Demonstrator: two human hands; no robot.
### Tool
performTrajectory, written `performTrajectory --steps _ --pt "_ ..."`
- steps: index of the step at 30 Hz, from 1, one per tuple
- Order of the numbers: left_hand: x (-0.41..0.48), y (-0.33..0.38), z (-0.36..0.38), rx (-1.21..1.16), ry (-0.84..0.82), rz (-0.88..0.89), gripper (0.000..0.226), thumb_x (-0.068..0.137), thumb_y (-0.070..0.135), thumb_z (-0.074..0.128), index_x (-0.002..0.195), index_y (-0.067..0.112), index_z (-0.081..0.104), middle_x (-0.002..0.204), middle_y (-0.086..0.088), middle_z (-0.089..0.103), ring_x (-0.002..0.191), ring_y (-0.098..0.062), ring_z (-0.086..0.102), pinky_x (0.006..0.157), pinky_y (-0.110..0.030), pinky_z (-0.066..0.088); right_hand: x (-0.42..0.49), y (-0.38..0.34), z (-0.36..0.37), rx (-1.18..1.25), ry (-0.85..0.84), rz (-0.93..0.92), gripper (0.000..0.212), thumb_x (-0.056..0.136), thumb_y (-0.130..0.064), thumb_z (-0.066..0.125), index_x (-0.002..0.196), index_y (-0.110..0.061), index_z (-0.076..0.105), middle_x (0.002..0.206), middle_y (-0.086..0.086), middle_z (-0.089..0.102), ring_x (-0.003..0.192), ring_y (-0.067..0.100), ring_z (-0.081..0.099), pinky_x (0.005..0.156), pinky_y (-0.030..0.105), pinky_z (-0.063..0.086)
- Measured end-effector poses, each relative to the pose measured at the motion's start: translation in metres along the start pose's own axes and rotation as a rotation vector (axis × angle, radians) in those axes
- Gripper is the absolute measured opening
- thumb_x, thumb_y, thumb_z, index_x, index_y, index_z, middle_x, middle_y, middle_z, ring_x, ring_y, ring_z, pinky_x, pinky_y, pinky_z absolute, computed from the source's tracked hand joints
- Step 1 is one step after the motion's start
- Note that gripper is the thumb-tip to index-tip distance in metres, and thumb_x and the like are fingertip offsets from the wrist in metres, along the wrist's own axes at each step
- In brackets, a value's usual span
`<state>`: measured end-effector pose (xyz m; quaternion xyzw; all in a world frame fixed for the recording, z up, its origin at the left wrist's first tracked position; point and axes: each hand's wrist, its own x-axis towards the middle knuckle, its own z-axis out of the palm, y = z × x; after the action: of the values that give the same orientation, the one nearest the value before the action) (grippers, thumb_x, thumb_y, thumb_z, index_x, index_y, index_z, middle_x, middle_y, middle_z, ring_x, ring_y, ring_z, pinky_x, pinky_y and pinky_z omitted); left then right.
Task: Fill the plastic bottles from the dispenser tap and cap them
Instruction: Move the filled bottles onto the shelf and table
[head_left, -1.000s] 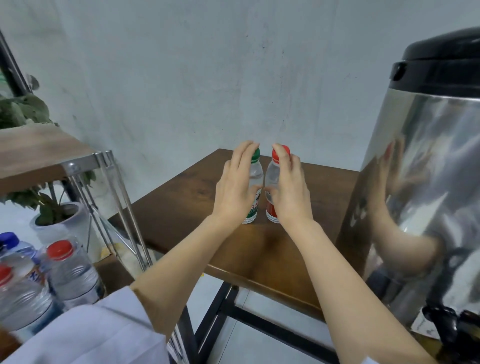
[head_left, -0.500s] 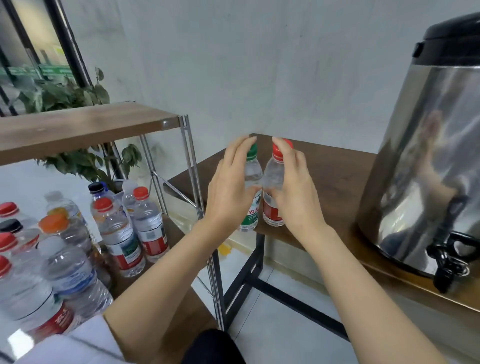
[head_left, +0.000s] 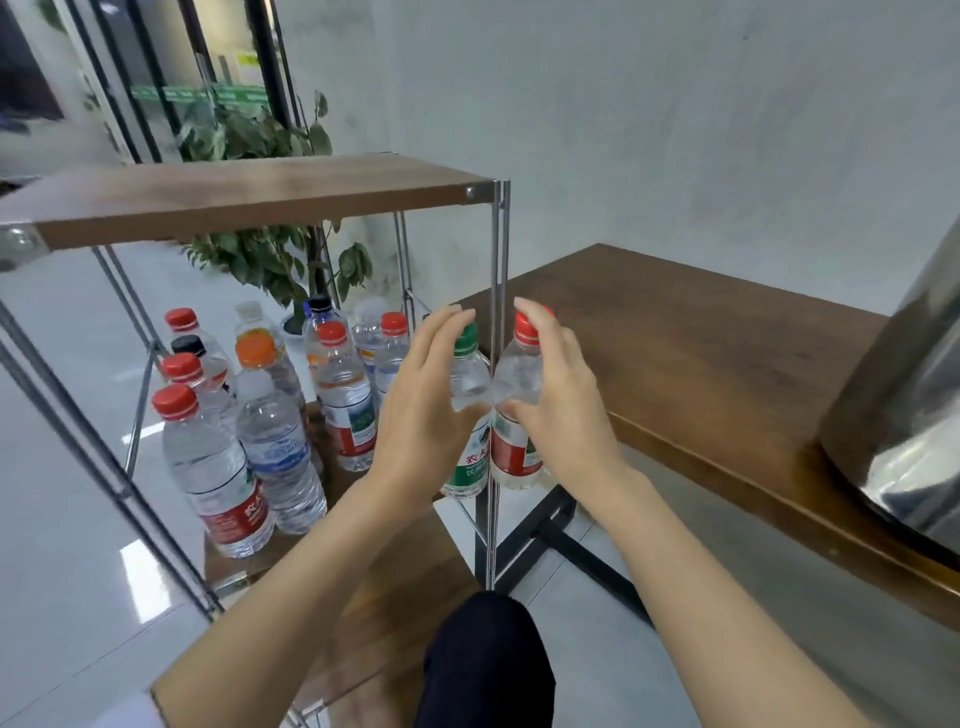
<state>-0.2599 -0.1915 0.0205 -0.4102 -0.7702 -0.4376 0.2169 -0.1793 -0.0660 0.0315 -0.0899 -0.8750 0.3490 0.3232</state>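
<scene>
Left hand (head_left: 426, 410) wraps green-capped bottle (head_left: 469, 462), right hand (head_left: 563, 410) wraps red-capped bottle (head_left: 511, 452), both aloft side by side mid-frame, dispenser (head_left: 904, 405) at 3 o'clock; likely full, weighty, thin-walled, so grip labelled waist

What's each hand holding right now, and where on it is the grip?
The left hand grips the green-capped bottle, the right hand the red-capped bottle. Each grip is round the upper body above the label, with fingertips reaching the cap.
</scene>
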Motion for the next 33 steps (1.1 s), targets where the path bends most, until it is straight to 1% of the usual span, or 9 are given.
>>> performTrajectory --steps 3,5,7,11,14,18,26,30,33 --pt "-0.013 -0.019 -0.01 0.042 0.004 -0.063 0.087 0.073 0.004 0.085 0.146 0.017 0.041 0.153 0.007 0.036 0.134 -0.001 0.037 0.102 -0.014 0.037 0.001 0.001 0.028 0.027 -0.042 -0.023 0.091 0.082 -0.005 0.077 0.147 -0.042 0.025 0.139 -0.004 0.042 0.125 0.012 0.047 0.096 0.029 0.048" --pt "-0.021 -0.033 -0.014 0.085 0.006 -0.09 0.088 0.073 0.005 0.085 0.147 0.019 0.04 0.153 0.008 0.036 0.133 -0.007 0.042 0.091 -0.021 0.046 0.004 0.002 0.047 0.03 -0.069 -0.029 0.092 0.083 -0.005 0.078 0.146 -0.043 0.024 0.141 -0.004 0.041 0.126 0.014 0.048 0.096 0.033 0.051" --pt "-0.027 -0.046 -0.017 0.121 0.003 -0.114 0.089 0.073 0.004 0.085 0.148 0.02 0.04 0.153 0.01 0.035 0.133 -0.009 0.044 0.084 -0.022 0.046 0.006 0.004 0.064 0.066 -0.107 -0.018 0.092 0.083 -0.004 0.077 0.146 -0.045 0.023 0.145 -0.006 0.038 0.128 0.011 0.045 0.099 0.036 0.05" --pt "-0.034 -0.071 -0.019 0.168 0.005 -0.188 0.093 0.07 0.005 0.087 0.148 0.021 0.038 0.154 0.011 0.034 0.134 -0.013 0.045 0.085 -0.029 0.053 0.012 0.01 0.093 0.12 -0.169 -0.016 0.089 0.087 -0.005 0.073 0.145 -0.048 0.022 0.146 -0.007 0.037 0.117 0.0 0.04 0.095 0.03 0.048" --pt "-0.036 -0.086 -0.018 0.181 0.014 -0.228 0.095 0.069 0.007 0.088 0.147 0.024 0.036 0.153 0.01 0.035 0.135 -0.016 0.044 0.093 -0.041 0.054 0.021 0.013 0.11 0.106 -0.196 -0.001 0.087 0.088 -0.006 0.072 0.146 -0.047 0.022 0.146 -0.003 0.038 0.12 0.011 0.047 0.097 0.038 0.051" --pt "-0.034 -0.1 -0.017 0.189 0.042 -0.289 0.091 0.07 0.009 0.088 0.146 0.021 0.039 0.153 0.011 0.034 0.133 -0.015 0.045 0.09 -0.044 0.055 0.031 0.019 0.127 0.108 -0.244 0.015 0.096 0.082 -0.005 0.077 0.142 -0.054 0.02 0.141 -0.002 0.041 0.127 0.025 0.049 0.099 0.054 0.05" --pt "-0.023 -0.119 -0.015 0.207 0.055 -0.323 0.088 0.074 0.007 0.084 0.147 0.019 0.037 0.154 0.008 0.033 0.134 -0.017 0.044 0.088 -0.043 0.056 0.052 0.031 0.141 0.136 -0.307 -0.018 0.093 0.087 -0.003 0.071 0.147 -0.047 0.017 0.139 -0.001 0.039 0.122 0.014 0.05 0.099 0.038 0.05" --pt "-0.019 -0.124 -0.012 0.221 0.068 -0.329 0.088 0.076 0.007 0.083 0.149 0.019 0.035 0.155 0.007 0.031 0.134 -0.016 0.042 0.092 -0.039 0.055 0.059 0.035 0.148 0.141 -0.323 -0.042 0.092 0.089 -0.007 0.07 0.147 -0.051 0.013 0.139 -0.002 0.039 0.116 0.005 0.045 0.092 0.024 0.043" --pt "-0.015 -0.127 -0.011 0.241 0.069 -0.361 0.088 0.078 0.012 0.083 0.15 0.02 0.033 0.157 0.008 0.028 0.135 -0.016 0.042 0.089 -0.039 0.056 0.064 0.038 0.152 0.147 -0.334 -0.042 0.092 0.089 -0.008 0.071 0.147 -0.049 0.013 0.141 -0.001 0.038 0.125 0.012 0.046 0.096 0.026 0.041"
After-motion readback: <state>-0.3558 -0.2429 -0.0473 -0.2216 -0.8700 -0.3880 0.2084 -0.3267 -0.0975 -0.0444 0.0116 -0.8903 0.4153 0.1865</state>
